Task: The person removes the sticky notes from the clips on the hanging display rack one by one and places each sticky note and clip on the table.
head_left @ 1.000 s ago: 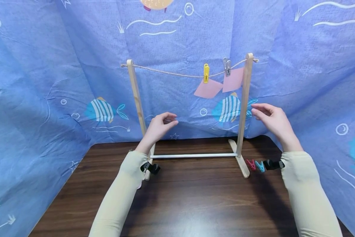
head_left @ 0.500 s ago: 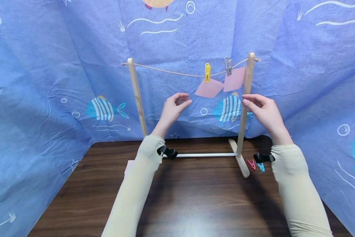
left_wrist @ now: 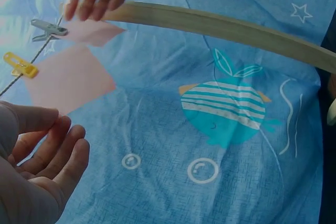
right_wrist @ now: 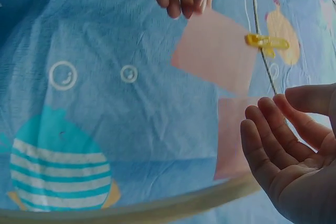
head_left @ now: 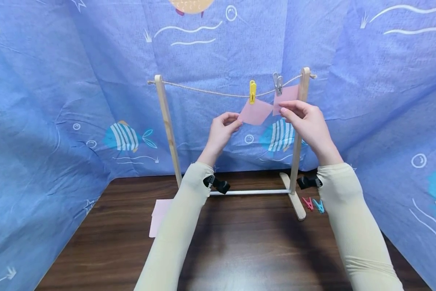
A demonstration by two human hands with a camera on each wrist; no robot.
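below the yellow clothespin [head_left: 252, 92], my left hand [head_left: 219, 131] pinches the pink paper square [head_left: 256, 112], likely flimsy, safest by its corner; right hand [head_left: 309, 123] loose, empty.

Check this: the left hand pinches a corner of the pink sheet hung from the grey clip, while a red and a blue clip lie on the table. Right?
Wrong clip: the head view shows the left hand pinching the pink sheet hung from the yellow clip. The rest stands.
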